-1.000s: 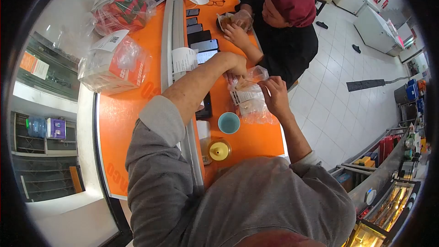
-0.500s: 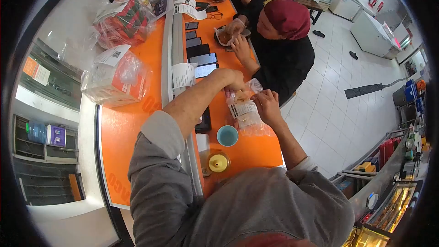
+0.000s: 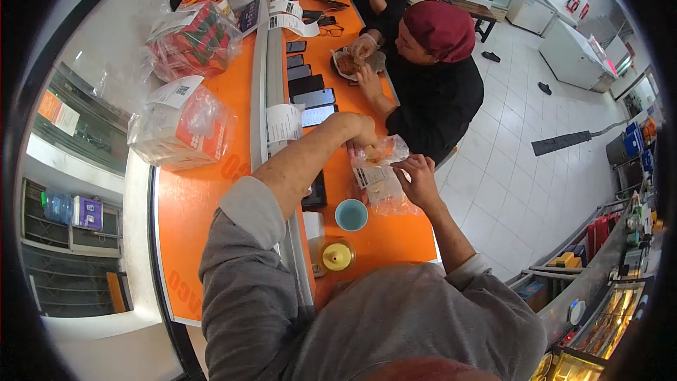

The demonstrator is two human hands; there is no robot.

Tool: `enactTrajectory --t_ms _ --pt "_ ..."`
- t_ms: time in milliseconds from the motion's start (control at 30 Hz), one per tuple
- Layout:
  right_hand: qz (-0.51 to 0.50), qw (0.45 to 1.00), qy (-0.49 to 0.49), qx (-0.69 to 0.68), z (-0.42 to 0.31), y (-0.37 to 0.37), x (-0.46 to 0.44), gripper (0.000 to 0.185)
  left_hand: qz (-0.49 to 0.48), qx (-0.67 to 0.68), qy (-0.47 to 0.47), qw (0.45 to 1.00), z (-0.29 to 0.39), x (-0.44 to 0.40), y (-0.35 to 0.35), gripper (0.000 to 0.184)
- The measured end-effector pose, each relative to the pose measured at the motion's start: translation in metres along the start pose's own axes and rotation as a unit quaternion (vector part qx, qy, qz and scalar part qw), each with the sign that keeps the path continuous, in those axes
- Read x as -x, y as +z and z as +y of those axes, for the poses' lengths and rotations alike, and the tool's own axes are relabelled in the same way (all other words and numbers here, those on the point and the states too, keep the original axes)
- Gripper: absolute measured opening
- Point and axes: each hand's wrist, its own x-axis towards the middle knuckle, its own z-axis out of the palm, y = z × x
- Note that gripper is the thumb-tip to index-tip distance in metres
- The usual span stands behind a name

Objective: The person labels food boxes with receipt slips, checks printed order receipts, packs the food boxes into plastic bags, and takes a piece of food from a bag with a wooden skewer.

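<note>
A clear plastic bag (image 3: pixel 386 152) with a white printed label (image 3: pixel 371 175) lies on the orange counter (image 3: pixel 395 236) before me. My left hand (image 3: pixel 362 131) is closed at the far left side of the bag's mouth, its fingertips partly hidden. On the other side, my right hand (image 3: pixel 417 175) pinches the bag's edge between thumb and fingers. Something pale and orange-brown shows through the plastic, too blurred to name. Nearer my body stand a teal cup (image 3: pixel 351 214) and a squeeze bottle with a yellow top (image 3: pixel 337 255).
Several phones (image 3: pixel 314 97) line the counter's left side beside a paper receipt (image 3: pixel 283 123). Bagged boxes (image 3: pixel 180 123) stand on the ledge at left. A co-worker in a maroon head covering (image 3: pixel 441 32) sits at right with gloved fingers at a food tray (image 3: pixel 347 63); another person sits beyond.
The bag's upper part has lifted and spread between my hands. My right hand has shifted slightly down and right. The co-worker's bare hand has moved a little beside the food tray.
</note>
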Motion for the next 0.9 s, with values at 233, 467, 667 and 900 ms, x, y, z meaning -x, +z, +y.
enactTrajectory --t_ms 233,467,667,900 --pt "0.113 0.990 -0.074 0.047 -0.022 -0.025 -0.037 0.016 0.005 -0.016 0.013 1.000 0.001 0.004 -0.001 0.045" --pt "-0.114 0.966 -0.197 0.125 -0.031 -0.002 -0.061 0.022 0.013 -0.017 -0.013 1.000 0.008 0.013 -0.002 0.039" --pt "-0.134 0.968 -0.172 0.124 -0.016 0.020 -0.061 0.018 0.020 -0.029 -0.001 0.999 0.002 0.003 -0.003 0.038" --pt "-0.255 0.946 -0.121 0.161 -0.017 0.025 -0.070 0.017 0.019 -0.009 0.008 1.000 0.005 0.013 -0.003 0.043"
